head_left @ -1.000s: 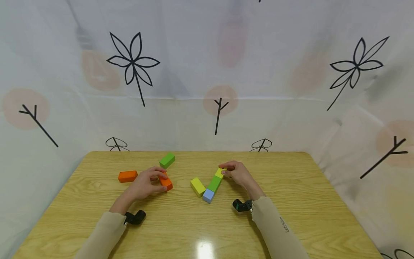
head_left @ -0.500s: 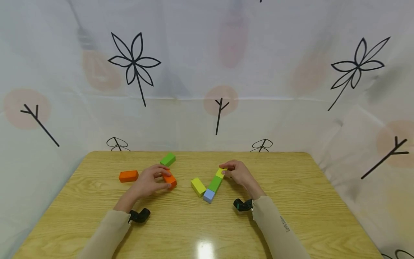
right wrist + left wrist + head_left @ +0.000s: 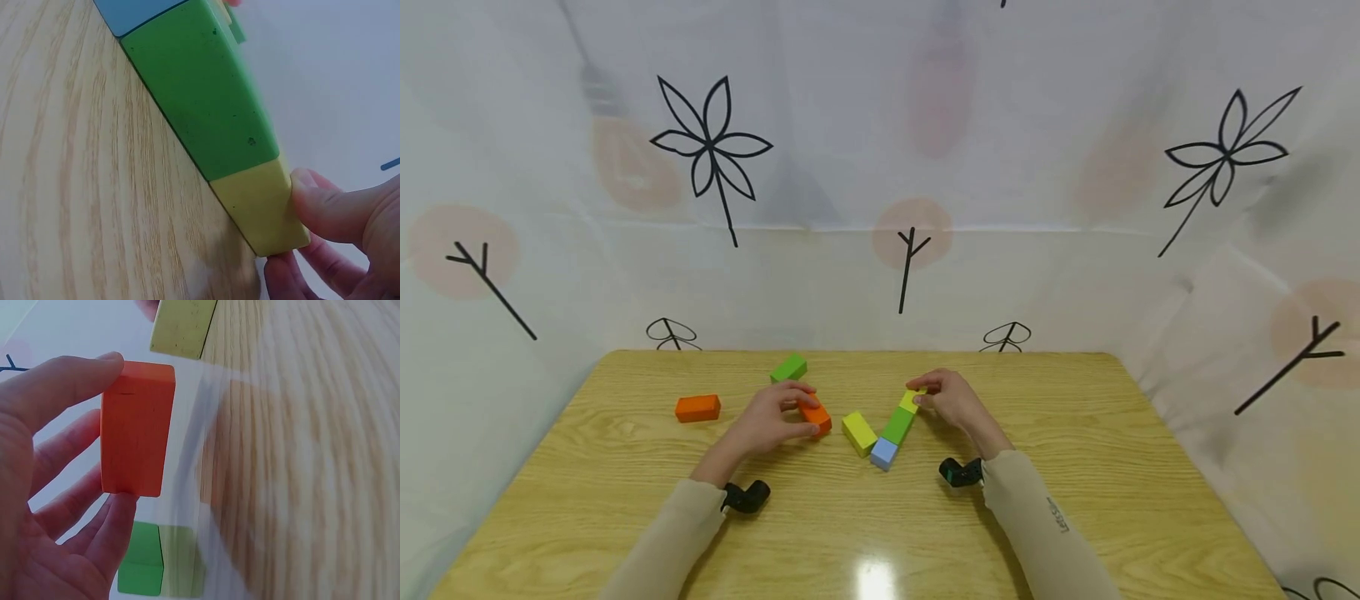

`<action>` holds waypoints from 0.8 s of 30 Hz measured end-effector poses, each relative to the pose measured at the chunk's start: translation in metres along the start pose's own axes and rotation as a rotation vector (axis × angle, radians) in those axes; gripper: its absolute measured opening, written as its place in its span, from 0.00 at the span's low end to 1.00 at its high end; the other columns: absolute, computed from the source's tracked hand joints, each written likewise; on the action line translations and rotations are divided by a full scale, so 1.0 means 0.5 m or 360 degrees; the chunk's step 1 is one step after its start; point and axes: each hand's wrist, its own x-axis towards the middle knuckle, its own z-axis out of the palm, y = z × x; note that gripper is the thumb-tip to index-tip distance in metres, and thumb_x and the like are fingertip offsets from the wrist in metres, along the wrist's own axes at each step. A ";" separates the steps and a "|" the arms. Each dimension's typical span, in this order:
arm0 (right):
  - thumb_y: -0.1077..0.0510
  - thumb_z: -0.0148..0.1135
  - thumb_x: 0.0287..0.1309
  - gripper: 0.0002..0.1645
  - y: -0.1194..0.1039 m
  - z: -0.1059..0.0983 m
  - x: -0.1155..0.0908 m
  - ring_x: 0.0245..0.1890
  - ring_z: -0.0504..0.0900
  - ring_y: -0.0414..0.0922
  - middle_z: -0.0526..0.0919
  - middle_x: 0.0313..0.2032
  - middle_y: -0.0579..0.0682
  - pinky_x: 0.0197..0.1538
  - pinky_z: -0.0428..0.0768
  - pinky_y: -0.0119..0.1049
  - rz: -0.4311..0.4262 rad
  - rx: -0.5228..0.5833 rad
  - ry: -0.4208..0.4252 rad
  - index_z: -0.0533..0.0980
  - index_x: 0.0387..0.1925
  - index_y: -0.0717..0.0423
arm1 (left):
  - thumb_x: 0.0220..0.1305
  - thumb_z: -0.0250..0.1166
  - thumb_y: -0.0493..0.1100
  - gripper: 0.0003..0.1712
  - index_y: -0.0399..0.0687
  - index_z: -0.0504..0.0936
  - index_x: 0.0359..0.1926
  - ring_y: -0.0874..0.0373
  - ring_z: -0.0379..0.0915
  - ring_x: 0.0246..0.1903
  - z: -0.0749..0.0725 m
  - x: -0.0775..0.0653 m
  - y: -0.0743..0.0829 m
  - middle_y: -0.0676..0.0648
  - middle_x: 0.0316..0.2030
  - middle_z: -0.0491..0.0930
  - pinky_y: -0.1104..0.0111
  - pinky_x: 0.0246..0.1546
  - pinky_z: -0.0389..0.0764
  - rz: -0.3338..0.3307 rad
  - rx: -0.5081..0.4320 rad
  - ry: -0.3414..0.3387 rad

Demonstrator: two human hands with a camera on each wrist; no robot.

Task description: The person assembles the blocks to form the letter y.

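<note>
My left hand (image 3: 772,419) pinches an orange block (image 3: 137,431) by its two ends, thumb on one and fingers on the other. A yellow block (image 3: 859,434) lies just right of it, its near corner against a blue block (image 3: 883,452). From the blue block a row runs away from me: a green block (image 3: 897,426), then a small yellow block (image 3: 912,400) at the far end. Thumb and fingers of my right hand (image 3: 952,400) hold that small yellow block. In the right wrist view the row's blocks touch end to end.
Another orange block (image 3: 697,408) lies at the left of the wooden table (image 3: 1045,500). A second green block (image 3: 789,368) sits behind my left hand. A patterned cloth (image 3: 820,275) hangs behind the table's far edge.
My left hand has moved to the right with the orange block, closer to the larger yellow block. My right hand stays at the far end of the row.
</note>
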 end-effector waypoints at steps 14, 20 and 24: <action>0.68 0.65 0.62 0.13 0.003 0.003 0.001 0.47 0.76 0.50 0.78 0.54 0.54 0.49 0.77 0.44 -0.0064 0.0031 -0.0018 0.84 0.48 0.58 | 0.56 0.76 0.40 0.15 0.45 0.85 0.44 0.42 0.72 0.59 0.021 0.022 0.007 0.39 0.60 0.74 0.50 0.60 0.74 -0.0029 0.0000 -0.0004; 0.68 0.65 0.62 0.13 0.005 0.001 0.001 0.46 0.75 0.50 0.78 0.53 0.54 0.48 0.77 0.43 -0.0070 0.0034 -0.0021 0.84 0.48 0.58 | 0.56 0.76 0.41 0.16 0.46 0.85 0.46 0.42 0.73 0.59 0.030 0.034 0.004 0.41 0.62 0.73 0.52 0.60 0.74 -0.0065 -0.0022 -0.0010; 0.68 0.65 0.62 0.13 0.003 0.000 0.001 0.47 0.75 0.50 0.78 0.54 0.54 0.50 0.76 0.44 -0.0061 0.0043 -0.0022 0.84 0.48 0.58 | 0.56 0.76 0.41 0.16 0.46 0.85 0.46 0.42 0.73 0.59 0.035 0.041 0.003 0.41 0.62 0.73 0.51 0.60 0.73 -0.0050 -0.0019 -0.0007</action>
